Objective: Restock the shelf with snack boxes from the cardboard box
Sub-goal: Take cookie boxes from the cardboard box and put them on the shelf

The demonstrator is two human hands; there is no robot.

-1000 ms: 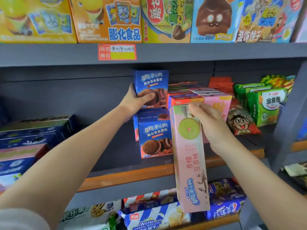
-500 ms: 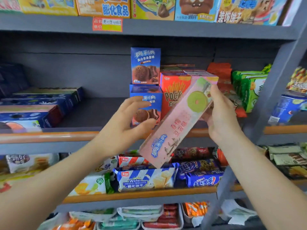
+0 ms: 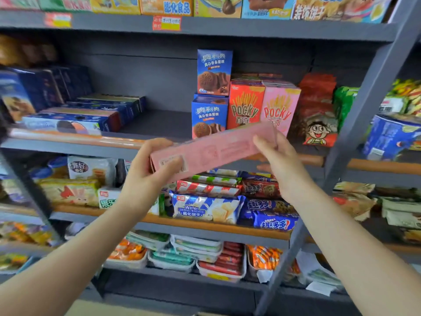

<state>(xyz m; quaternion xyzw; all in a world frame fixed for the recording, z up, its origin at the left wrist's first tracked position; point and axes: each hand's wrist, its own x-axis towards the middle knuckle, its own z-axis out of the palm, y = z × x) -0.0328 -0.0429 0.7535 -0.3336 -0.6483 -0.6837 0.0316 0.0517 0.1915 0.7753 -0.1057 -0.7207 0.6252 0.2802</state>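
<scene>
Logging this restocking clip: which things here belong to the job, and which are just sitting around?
Job:
long pink box, held by left hand and right hand
middle shelf

Just there:
Pocky boxes
blue cookie boxes
wafer packs

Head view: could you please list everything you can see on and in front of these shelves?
Long box: 1, pink, held in front of the middle shelf.
Cookie boxes: 2, blue, stacked on the middle shelf.
Pocky boxes: 2 fronts, red and pink, right of the cookie boxes.
Flat boxes: several, mostly blue, middle shelf left.
Red bags: several, right of Pocky.
Wafer pack: 1, blue-white, lower shelf.
Top-shelf boxes: a row, mixed colours.
Price tag: 1, red, top shelf edge.
Left hand: grips the box's left end.
Right hand: grips its right end.
</scene>
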